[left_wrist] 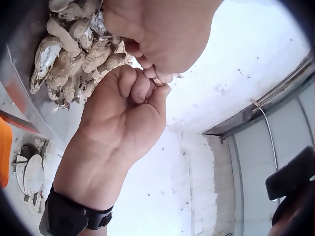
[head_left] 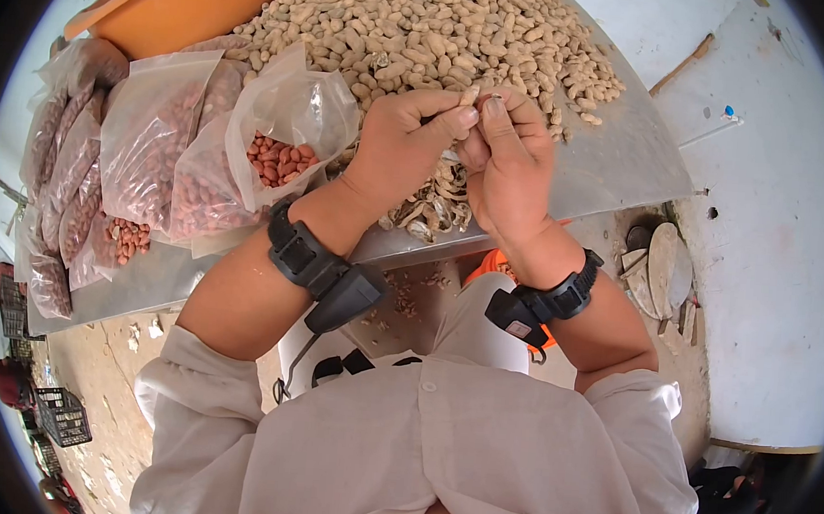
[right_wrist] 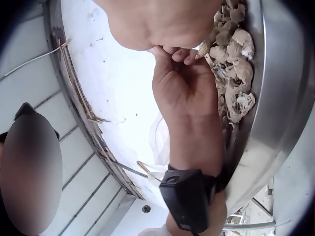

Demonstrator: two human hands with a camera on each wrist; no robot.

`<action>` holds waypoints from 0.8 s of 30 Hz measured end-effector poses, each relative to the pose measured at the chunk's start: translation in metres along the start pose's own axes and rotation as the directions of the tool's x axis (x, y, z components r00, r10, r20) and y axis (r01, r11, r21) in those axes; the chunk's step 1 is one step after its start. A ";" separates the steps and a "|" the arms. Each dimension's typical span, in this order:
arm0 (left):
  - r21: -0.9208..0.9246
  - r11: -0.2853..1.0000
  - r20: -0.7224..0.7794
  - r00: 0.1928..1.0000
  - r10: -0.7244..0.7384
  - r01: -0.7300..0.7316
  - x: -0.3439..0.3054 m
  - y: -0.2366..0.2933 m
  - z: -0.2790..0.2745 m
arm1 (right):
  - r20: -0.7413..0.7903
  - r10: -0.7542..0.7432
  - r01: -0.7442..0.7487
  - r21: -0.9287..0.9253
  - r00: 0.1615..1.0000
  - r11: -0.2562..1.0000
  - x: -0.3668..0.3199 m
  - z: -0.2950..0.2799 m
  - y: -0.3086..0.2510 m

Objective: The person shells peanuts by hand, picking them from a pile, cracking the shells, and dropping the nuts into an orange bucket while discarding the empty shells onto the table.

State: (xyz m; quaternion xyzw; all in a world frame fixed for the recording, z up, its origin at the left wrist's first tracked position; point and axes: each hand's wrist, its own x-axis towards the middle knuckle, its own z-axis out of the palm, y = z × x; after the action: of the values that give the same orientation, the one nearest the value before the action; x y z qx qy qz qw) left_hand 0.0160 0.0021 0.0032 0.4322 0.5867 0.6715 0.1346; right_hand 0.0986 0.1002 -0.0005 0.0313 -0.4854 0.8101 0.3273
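Observation:
Above the front edge of the metal table, my left hand (head_left: 403, 140) and right hand (head_left: 514, 159) meet fingertip to fingertip. Between them they pinch a peanut (head_left: 469, 96), mostly covered by thumbs and forefingers; its pale shell shows at the left fingertips. The other fingers of the right hand (left_wrist: 120, 110) are curled into its palm. Just below the hands lies a heap of broken peanut shells (head_left: 443, 202). A large pile of unshelled peanuts (head_left: 418, 28) spreads behind them.
An open plastic bag (head_left: 293, 120) of red shelled peanuts (head_left: 280, 159) stands left of the hands. Several filled bags (head_left: 153, 134) lie further left. An orange basin (head_left: 176, 7) sits at the back left, and an orange container (head_left: 495, 263) is below the table's edge (head_left: 608, 190).

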 end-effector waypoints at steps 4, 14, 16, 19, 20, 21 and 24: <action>-0.006 1.000 -0.008 1.000 0.005 -0.005 0.001 0.004 -0.003 | -0.080 0.149 -0.131 0.194 0.986 0.972 0.002 0.006 -0.003; 0.403 0.836 -0.018 0.910 0.414 -0.372 0.004 -0.001 0.001 | -0.169 0.421 -0.290 0.501 0.891 0.815 0.011 0.003 -0.004; 0.408 0.841 -0.028 0.916 0.400 -0.355 0.005 -0.002 -0.001 | -0.159 0.405 -0.303 0.437 0.901 0.847 0.012 0.002 -0.006; 0.419 0.853 -0.028 0.934 0.356 -0.312 0.006 -0.006 -0.001 | -0.207 0.355 -0.320 0.187 0.912 0.929 0.018 -0.009 -0.013; 0.436 0.855 -0.026 0.946 0.324 -0.281 0.005 -0.009 -0.001 | -0.234 0.334 -0.329 0.063 0.913 0.942 0.018 -0.012 -0.020; 0.452 0.856 -0.026 0.956 0.292 -0.249 0.005 -0.010 -0.002 | -0.259 0.311 -0.337 -0.063 0.915 0.939 0.019 -0.017 -0.026; 0.523 0.807 0.014 0.949 0.315 -0.275 0.005 -0.009 -0.001 | -0.259 0.278 -0.328 -0.175 0.925 0.928 0.033 -0.062 -0.041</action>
State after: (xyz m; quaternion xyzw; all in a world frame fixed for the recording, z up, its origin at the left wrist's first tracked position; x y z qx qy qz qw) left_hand 0.0091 0.0071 -0.0023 0.5130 0.6759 0.5165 -0.1145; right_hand 0.1119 0.1797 0.0103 -0.1742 -0.5280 0.7918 0.2528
